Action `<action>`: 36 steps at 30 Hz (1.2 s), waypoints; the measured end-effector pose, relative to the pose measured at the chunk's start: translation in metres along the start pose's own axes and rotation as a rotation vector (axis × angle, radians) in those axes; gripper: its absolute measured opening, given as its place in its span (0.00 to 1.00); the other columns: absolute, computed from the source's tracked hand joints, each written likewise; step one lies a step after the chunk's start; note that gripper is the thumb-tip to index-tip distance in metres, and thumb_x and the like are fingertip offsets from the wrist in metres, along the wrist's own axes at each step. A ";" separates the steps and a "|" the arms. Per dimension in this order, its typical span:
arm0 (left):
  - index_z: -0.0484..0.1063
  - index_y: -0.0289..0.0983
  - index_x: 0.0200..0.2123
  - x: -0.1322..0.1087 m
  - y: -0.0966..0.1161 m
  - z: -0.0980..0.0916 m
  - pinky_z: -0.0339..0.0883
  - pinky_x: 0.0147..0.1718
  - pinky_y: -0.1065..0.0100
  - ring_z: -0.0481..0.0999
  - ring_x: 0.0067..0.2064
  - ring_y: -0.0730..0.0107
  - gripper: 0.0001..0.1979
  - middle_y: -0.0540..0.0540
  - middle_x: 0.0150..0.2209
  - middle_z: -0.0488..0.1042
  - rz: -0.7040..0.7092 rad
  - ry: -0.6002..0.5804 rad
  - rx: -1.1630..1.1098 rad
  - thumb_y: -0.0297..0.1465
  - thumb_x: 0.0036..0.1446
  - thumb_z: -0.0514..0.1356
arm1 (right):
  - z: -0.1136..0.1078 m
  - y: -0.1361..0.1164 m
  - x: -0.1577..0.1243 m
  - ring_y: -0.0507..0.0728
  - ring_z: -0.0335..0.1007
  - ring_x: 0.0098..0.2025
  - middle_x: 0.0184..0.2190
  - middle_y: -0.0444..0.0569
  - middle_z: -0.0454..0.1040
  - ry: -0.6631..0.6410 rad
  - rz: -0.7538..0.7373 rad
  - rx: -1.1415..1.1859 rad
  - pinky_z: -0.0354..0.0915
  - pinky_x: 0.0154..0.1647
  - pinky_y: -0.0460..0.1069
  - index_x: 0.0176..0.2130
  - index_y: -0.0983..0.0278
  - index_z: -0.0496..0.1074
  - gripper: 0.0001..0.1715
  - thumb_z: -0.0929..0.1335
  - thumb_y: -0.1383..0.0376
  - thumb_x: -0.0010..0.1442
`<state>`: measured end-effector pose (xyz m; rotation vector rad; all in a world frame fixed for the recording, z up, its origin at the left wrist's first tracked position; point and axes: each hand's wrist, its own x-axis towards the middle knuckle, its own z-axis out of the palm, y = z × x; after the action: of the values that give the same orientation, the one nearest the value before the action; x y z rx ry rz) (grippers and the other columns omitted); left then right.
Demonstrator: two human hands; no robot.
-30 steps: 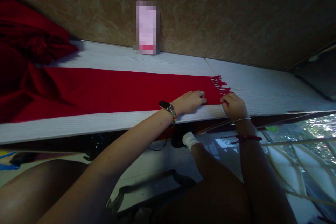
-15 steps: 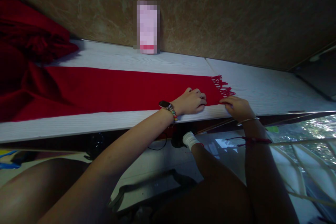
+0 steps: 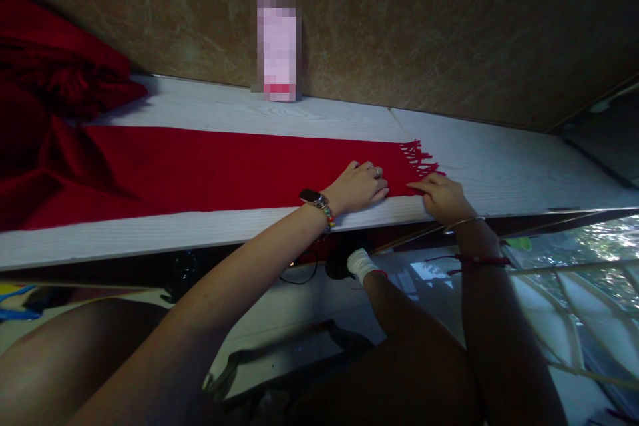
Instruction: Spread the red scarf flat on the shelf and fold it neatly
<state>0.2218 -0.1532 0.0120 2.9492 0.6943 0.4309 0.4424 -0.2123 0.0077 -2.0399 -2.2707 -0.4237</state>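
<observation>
A long red scarf [image 3: 214, 166] lies flat along a white wooden tabletop [image 3: 499, 166], with its fringed end [image 3: 418, 161] at the right. My left hand [image 3: 358, 186] rests on the scarf near that end, fingers flat and slightly spread. A watch and a bead bracelet are on its wrist. My right hand [image 3: 442, 196] sits at the scarf's near corner just below the fringe, fingers curled and pinched on the cloth edge. It wears thin bangles and a red string.
More red cloth [image 3: 50, 80] is heaped at the far left of the table. A blurred pink upright object [image 3: 277, 46] stands against the brown wall behind. My knees, a white sock and floor items show under the table edge.
My left hand has slid slightly left and up onto the scarf and flattened. My right hand has shifted a little toward the fringe corner. The scarf stays flat.
</observation>
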 end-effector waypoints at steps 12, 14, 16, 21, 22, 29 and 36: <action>0.75 0.37 0.42 0.000 0.001 0.001 0.59 0.44 0.59 0.65 0.49 0.58 0.20 0.41 0.46 0.73 -0.101 -0.003 -0.067 0.38 0.64 0.45 | 0.005 -0.011 0.014 0.61 0.68 0.41 0.37 0.54 0.74 -0.021 -0.049 0.102 0.64 0.46 0.55 0.44 0.65 0.74 0.26 0.58 0.76 0.50; 0.75 0.38 0.42 0.000 0.001 0.000 0.59 0.44 0.59 0.65 0.49 0.57 0.21 0.40 0.46 0.72 -0.113 -0.006 -0.080 0.39 0.64 0.45 | 0.005 -0.013 0.016 0.61 0.67 0.41 0.37 0.54 0.74 -0.025 -0.039 0.091 0.64 0.45 0.55 0.45 0.65 0.74 0.26 0.57 0.75 0.51; 0.75 0.38 0.43 -0.001 0.002 0.000 0.59 0.45 0.58 0.65 0.50 0.57 0.21 0.40 0.47 0.72 -0.124 -0.012 -0.087 0.39 0.64 0.45 | 0.006 -0.014 0.018 0.60 0.67 0.39 0.35 0.54 0.73 -0.020 -0.033 0.080 0.64 0.45 0.55 0.47 0.65 0.74 0.27 0.57 0.75 0.52; 0.75 0.40 0.45 -0.002 0.002 -0.001 0.58 0.46 0.55 0.63 0.53 0.54 0.20 0.38 0.49 0.70 -0.145 -0.027 -0.097 0.41 0.63 0.47 | 0.010 -0.015 0.024 0.61 0.67 0.39 0.34 0.55 0.70 -0.045 -0.009 0.054 0.65 0.45 0.55 0.52 0.65 0.71 0.29 0.57 0.74 0.53; 0.74 0.40 0.45 -0.002 0.002 -0.001 0.58 0.47 0.55 0.63 0.53 0.54 0.20 0.38 0.49 0.69 -0.149 -0.030 -0.101 0.42 0.63 0.48 | 0.010 -0.016 0.026 0.61 0.67 0.40 0.35 0.55 0.70 -0.064 0.004 0.055 0.65 0.46 0.55 0.52 0.66 0.71 0.30 0.57 0.74 0.53; 0.72 0.43 0.47 -0.001 -0.001 0.002 0.59 0.46 0.56 0.66 0.51 0.57 0.19 0.42 0.50 0.69 -0.203 -0.016 -0.088 0.39 0.64 0.44 | 0.004 -0.020 0.037 0.62 0.68 0.46 0.42 0.57 0.73 -0.167 0.090 0.071 0.63 0.51 0.57 0.56 0.66 0.68 0.31 0.57 0.73 0.53; 0.70 0.36 0.49 -0.002 -0.003 0.004 0.62 0.46 0.58 0.67 0.51 0.58 0.18 0.38 0.51 0.68 -0.351 0.034 -0.020 0.32 0.64 0.44 | 0.000 -0.016 0.047 0.60 0.69 0.49 0.48 0.50 0.75 -0.240 0.142 0.120 0.64 0.51 0.55 0.56 0.61 0.67 0.31 0.59 0.70 0.54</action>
<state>0.2200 -0.1519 0.0074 2.7247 1.1749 0.4515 0.4212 -0.1678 0.0154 -2.2777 -2.1891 -0.0334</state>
